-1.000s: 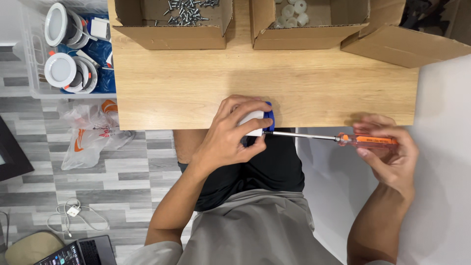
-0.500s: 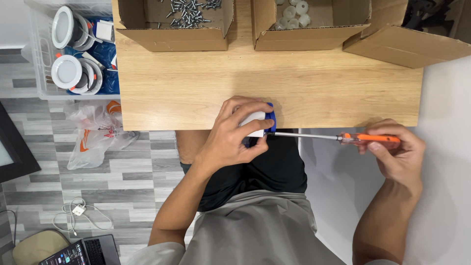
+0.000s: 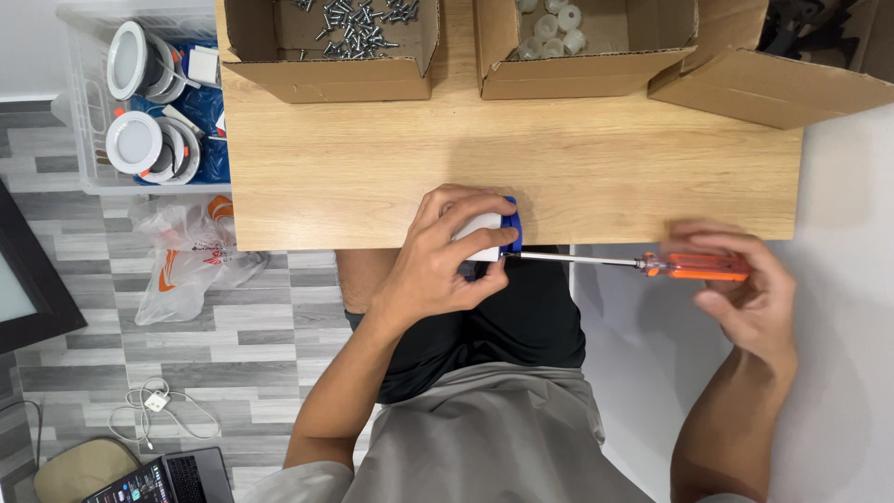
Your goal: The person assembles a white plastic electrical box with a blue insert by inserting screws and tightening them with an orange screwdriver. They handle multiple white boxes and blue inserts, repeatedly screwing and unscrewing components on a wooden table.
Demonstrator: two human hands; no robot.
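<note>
Right hand (image 3: 740,293) lower (screwdriver (image 3: 633,265) gripped)

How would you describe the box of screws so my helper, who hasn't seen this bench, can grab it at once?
Start at the wooden table and look along its far edge, where three cardboard boxes sit. The screw box is the leftmost one, next to the clear bin of round white lamps. Unlike the middle box, which holds white plastic pieces, it holds loose grey metal screws.

A light oak-grain wooden tabletop (image 3: 372,158) stands over grey wood-look plank flooring (image 3: 112,373), with a plain white wall (image 3: 847,279) beside it.
</note>
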